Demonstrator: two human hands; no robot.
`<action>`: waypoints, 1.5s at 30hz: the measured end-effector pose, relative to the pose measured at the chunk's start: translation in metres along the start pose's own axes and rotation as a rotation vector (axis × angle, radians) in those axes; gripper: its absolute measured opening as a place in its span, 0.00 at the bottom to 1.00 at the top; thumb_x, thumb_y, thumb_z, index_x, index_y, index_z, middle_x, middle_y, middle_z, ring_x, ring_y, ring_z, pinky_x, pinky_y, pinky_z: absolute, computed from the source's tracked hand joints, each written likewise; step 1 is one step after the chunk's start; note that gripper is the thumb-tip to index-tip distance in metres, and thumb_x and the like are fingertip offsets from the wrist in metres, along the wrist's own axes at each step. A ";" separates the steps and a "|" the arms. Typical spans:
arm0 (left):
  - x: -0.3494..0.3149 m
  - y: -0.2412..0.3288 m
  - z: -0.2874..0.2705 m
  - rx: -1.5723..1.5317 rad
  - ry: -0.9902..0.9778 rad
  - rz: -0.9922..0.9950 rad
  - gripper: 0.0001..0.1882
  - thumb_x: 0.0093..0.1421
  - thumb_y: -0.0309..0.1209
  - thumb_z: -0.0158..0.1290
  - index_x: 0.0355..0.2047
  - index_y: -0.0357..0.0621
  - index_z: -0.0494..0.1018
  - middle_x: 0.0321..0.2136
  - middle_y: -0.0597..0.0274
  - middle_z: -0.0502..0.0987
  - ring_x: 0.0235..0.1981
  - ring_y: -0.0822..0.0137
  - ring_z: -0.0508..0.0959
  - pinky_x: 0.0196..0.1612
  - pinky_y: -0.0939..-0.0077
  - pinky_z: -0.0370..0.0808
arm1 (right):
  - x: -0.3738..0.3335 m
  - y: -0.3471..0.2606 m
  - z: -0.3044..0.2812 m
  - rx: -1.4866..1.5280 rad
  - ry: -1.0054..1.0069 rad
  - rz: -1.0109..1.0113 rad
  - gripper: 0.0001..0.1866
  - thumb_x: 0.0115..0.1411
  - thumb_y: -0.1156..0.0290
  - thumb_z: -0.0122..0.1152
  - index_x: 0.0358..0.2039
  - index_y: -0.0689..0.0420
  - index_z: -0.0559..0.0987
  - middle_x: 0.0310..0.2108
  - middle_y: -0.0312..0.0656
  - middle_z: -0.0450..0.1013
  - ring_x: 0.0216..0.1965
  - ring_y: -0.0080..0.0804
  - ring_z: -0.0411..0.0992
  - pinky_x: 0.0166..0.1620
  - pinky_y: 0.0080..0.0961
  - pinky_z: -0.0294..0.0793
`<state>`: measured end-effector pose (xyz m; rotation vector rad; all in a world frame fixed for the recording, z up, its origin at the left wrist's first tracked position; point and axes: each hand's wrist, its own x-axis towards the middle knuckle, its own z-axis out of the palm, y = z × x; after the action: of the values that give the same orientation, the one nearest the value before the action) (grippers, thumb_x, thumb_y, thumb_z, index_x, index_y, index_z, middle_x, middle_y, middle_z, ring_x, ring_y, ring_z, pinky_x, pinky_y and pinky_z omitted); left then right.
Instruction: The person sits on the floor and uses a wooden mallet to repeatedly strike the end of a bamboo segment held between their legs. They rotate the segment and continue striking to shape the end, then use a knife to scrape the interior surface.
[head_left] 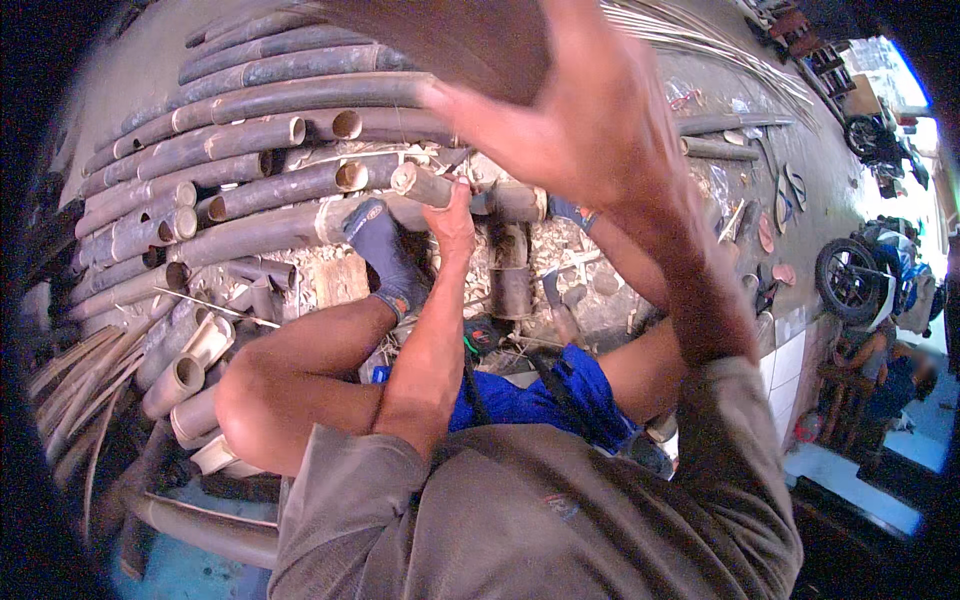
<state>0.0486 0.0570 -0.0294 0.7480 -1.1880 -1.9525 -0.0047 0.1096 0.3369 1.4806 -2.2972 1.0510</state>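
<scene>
My left hand (452,228) is closed round a short, light-coloured cylinder (424,186), like a bamboo piece, whose pale round end points up and left. It is above the bamboo poles and shavings between my legs. My right hand (590,110), blurred, is raised close to the camera at the top. Its thumb stretches left, wide of the fingers, which run out of the picture. Between thumb and fingers shows a smooth dark brown thing (450,40) cut off by the upper edge; whether the hand grips it I cannot tell.
Several dark bamboo poles (240,145) lie across the floor at the left. A hatchet-like tool (560,305) rests between my legs. Thin strips (720,50) lie at the far right, sandals (790,188) nearer. Beyond them stand a motorbike (870,270) and a seated person (885,375).
</scene>
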 end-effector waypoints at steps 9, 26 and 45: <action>-0.008 0.003 0.008 0.047 0.014 -0.053 0.21 0.60 0.26 0.63 0.52 0.34 0.72 0.46 0.58 0.79 0.46 0.65 0.77 0.54 0.67 0.72 | -0.016 0.036 0.044 -0.688 -0.815 -0.263 0.49 0.47 0.50 0.76 0.67 0.50 0.64 0.25 0.47 0.78 0.28 0.51 0.81 0.32 0.44 0.82; -0.002 -0.003 0.011 -0.087 0.099 -0.182 0.19 0.56 0.27 0.64 0.47 0.36 0.75 0.43 0.60 0.80 0.43 0.64 0.77 0.53 0.67 0.71 | 0.003 0.030 0.048 -0.674 -0.764 -0.377 0.44 0.45 0.56 0.76 0.63 0.50 0.69 0.26 0.49 0.79 0.28 0.45 0.81 0.28 0.42 0.79; -0.006 0.005 0.019 -0.105 0.032 -0.133 0.03 0.57 0.24 0.57 0.32 0.40 0.77 0.30 0.63 0.82 0.33 0.69 0.78 0.44 0.71 0.74 | 0.073 -0.017 0.052 -0.272 -0.204 -0.600 0.24 0.53 0.58 0.69 0.47 0.56 0.74 0.28 0.48 0.80 0.33 0.46 0.82 0.33 0.43 0.81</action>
<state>0.0387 0.0699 -0.0165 0.8183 -1.0308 -2.0868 -0.0143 0.0192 0.3453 2.0306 -1.8072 0.4219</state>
